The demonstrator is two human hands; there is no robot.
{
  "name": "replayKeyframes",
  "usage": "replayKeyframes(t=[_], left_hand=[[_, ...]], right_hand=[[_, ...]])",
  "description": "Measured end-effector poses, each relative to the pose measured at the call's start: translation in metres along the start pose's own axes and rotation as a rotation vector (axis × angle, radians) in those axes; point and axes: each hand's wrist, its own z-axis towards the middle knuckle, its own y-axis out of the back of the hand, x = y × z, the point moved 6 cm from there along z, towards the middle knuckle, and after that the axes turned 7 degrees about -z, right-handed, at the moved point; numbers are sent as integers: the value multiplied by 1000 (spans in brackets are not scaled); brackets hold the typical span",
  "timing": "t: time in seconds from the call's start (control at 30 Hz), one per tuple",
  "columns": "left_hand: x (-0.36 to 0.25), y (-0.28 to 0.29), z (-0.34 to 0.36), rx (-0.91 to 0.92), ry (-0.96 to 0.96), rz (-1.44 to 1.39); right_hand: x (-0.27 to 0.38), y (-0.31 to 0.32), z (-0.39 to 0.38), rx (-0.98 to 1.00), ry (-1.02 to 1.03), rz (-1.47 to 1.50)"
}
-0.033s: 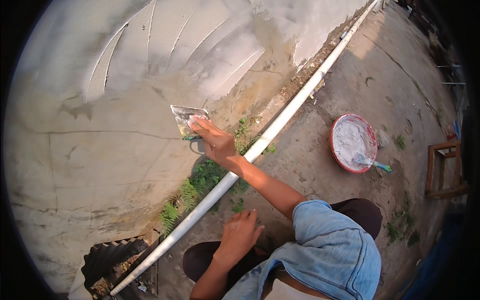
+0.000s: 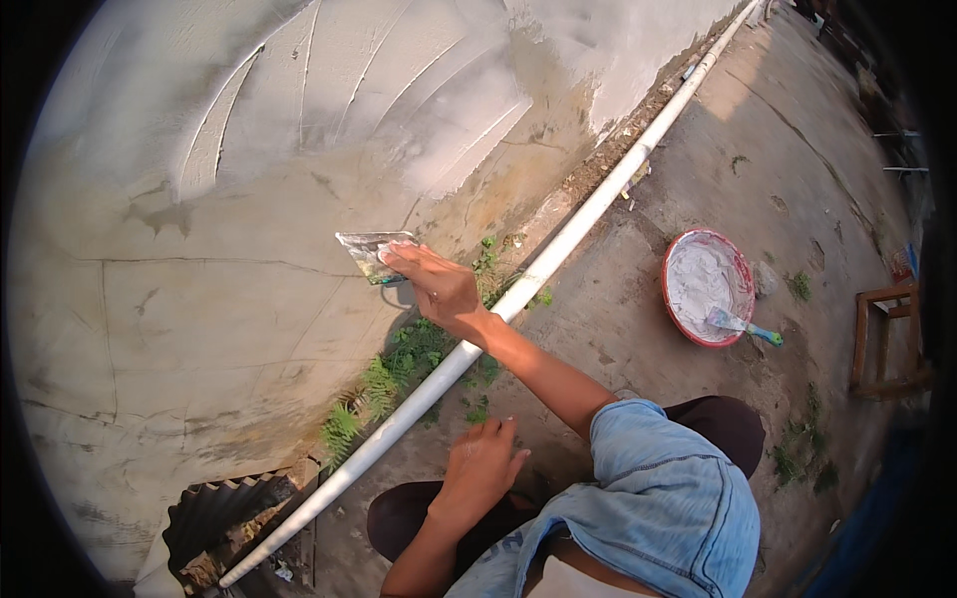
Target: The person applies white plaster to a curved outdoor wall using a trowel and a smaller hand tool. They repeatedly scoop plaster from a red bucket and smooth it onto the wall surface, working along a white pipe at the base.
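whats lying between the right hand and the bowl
In the head view, weeds, then the pipe, then ground lie between the right hand and the bowl.

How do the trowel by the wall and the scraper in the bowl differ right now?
The trowel is gripped by the right hand; the scraper is unheld, resting in the bowl.
The trowel's blade looks broad; the scraper's visible blade looks narrower.
The trowel's grip is mostly hidden by fingers; the scraper's blue-green handle juts over the rim.
Both are flat-bladed tools.
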Motion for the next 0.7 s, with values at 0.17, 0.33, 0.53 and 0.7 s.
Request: replayKeyframes(t=[0.17, 0.33, 0.53, 0.7], left_hand=[[5, 7, -7, -63, -31, -9], [8, 10, -13, -76, -59, -19], [14, 12, -19, -124, -97, -14], [22, 10, -26, -136, -68, -25]], right_hand=[[-74, 87, 58, -260, -335, 293], [-153, 147, 135, -505, -458, 305], [-120, 124, 160, -518, -391, 265], [-41, 75, 150, -500, -332, 29]])
